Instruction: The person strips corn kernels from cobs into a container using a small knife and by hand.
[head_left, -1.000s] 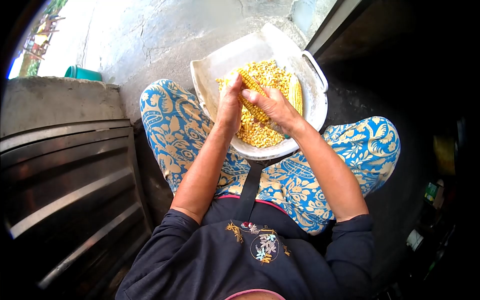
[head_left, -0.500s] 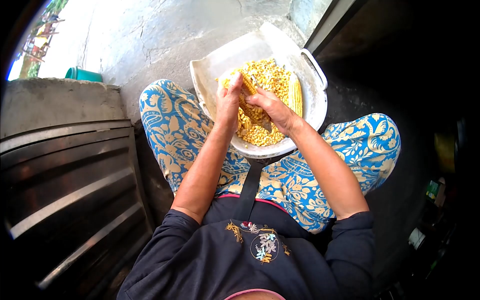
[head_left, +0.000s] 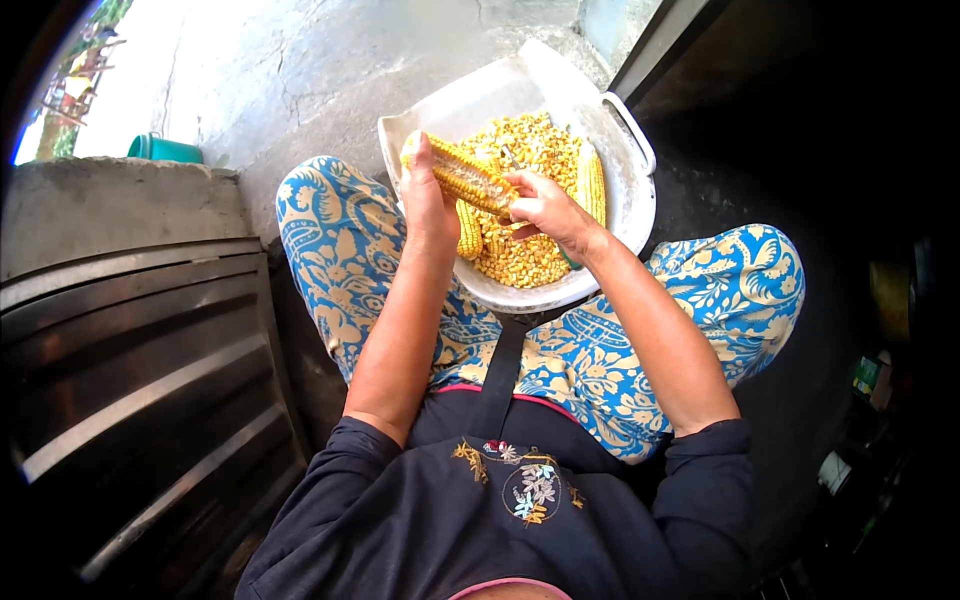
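A yellow corn cob (head_left: 462,178), with a pale stripe bare of kernels along its side, is held above the white basin (head_left: 632,215). My left hand (head_left: 428,195) is wrapped round its upper left end. The fingers of my right hand (head_left: 548,212) are closed at its lower right end; whether they also hold a tool is hidden. Loose kernels (head_left: 525,262) lie in the basin. A whole cob (head_left: 591,190) leans at the basin's right side, and another cob (head_left: 468,232) lies below the held one.
The basin rests between my knees in patterned trousers (head_left: 345,270). A ribbed metal panel (head_left: 150,370) and a low concrete ledge (head_left: 120,205) stand at the left. Beyond the ledge is a green bucket (head_left: 168,150). A door frame edge (head_left: 665,50) rises at the upper right.
My left hand has moved left and tipped the cob flatter, so its bare stripe shows. My right hand has shifted to the cob's lower end. Another cob beneath has come into view.
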